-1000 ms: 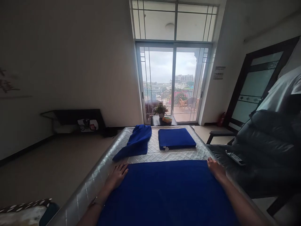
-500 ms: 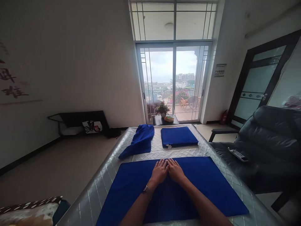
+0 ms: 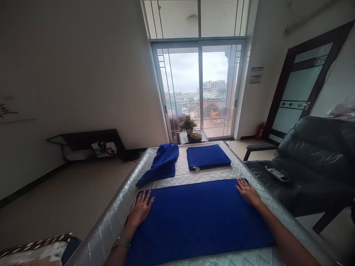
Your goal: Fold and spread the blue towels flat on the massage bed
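Observation:
A blue cloth [image 3: 199, 218] lies spread flat on the silver quilted mattress [image 3: 105, 225]. My left hand [image 3: 140, 210] rests palm down on its far left corner, fingers spread. On the far right corner lies my right hand [image 3: 247, 192], flat with the fingers stretched out. Beyond the spread cloth sit a neatly folded blue cloth stack [image 3: 208, 156], with a white tag at its front edge, and a crumpled blue cloth [image 3: 162, 164] to its left.
A black armchair [image 3: 313, 162] with a white power strip [image 3: 276, 173] on its seat stands right of the mattress. Past the far end is a small table [image 3: 181, 139] with a potted plant [image 3: 189, 125]. A polka-dotted fabric [image 3: 36, 245] lies at lower left.
My hands have slid apart from the middle of the cloth's far edge, the left one to the left corner and the right one to the right corner. The view has shifted slightly.

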Motion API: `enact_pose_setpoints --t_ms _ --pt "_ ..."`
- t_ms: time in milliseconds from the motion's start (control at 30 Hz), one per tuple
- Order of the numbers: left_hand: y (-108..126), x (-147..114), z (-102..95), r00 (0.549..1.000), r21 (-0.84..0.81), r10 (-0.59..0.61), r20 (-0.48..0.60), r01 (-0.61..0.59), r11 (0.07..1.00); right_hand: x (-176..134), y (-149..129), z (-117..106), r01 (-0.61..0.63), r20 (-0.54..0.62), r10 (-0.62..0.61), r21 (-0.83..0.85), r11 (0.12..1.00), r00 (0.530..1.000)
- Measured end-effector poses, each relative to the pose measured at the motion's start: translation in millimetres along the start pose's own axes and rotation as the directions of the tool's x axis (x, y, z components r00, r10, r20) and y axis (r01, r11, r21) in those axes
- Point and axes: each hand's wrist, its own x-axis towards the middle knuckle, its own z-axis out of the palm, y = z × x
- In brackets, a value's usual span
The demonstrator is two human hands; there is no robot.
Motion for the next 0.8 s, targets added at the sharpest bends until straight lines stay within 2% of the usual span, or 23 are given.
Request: enact_pose_setpoints --t_ms 67,133,300,400,467,533,667,733,800 --pt "-11 1 3.3 1.000 -0.008 -0.025 -0.009 0.025 1.000 2 28 5 -0.052 -0.015 0.052 -0.014 0.999 0.999" --pt "-12 3 5.1 0.999 -0.022 -0.025 -0.026 0.025 0.999 1 38 6 -0.060 -0.023 0.059 -0.024 0.998 0.998" --pt "-7 3 -3.5 1.000 -0.016 -0.026 -0.010 0.026 1.000 -2 24 -8 -0.089 -0.018 0.087 -0.121 0.989 0.996" --pt "8 0 -15.0 0.999 0.018 -0.024 -0.036 0.025 1.000 -6 3 -19 -0.115 -0.098 0.098 -0.177 0.978 0.990" --pt "34 -2 -22.2 0.996 0.009 0.022 -0.087 -0.021 1.000 -10 -24 -23 -0.057 -0.155 0.031 -0.167 0.984 0.987" --pt "72 -2 -27.7 0.984 -0.036 0.139 -0.115 -0.144 0.989 -16 -65 -24 0.062 -0.160 -0.080 -0.117 0.991 0.984" --pt "162 4 -30.1 0.907 -0.149 0.386 -0.167 -0.410 0.900 -25 -163 -20 0.320 -0.096 -0.312 0.082 0.944 0.945" --pt "195 9 -26.1 0.875 -0.176 0.443 -0.195 -0.475 0.862 -26 -200 -16 0.374 -0.060 -0.369 0.160 0.913 0.927" --pt "215 12 -19.4 0.861 -0.177 0.469 -0.195 -0.502 0.847 -26 -223 -10 0.381 -0.023 -0.384 0.193 0.904 0.923"
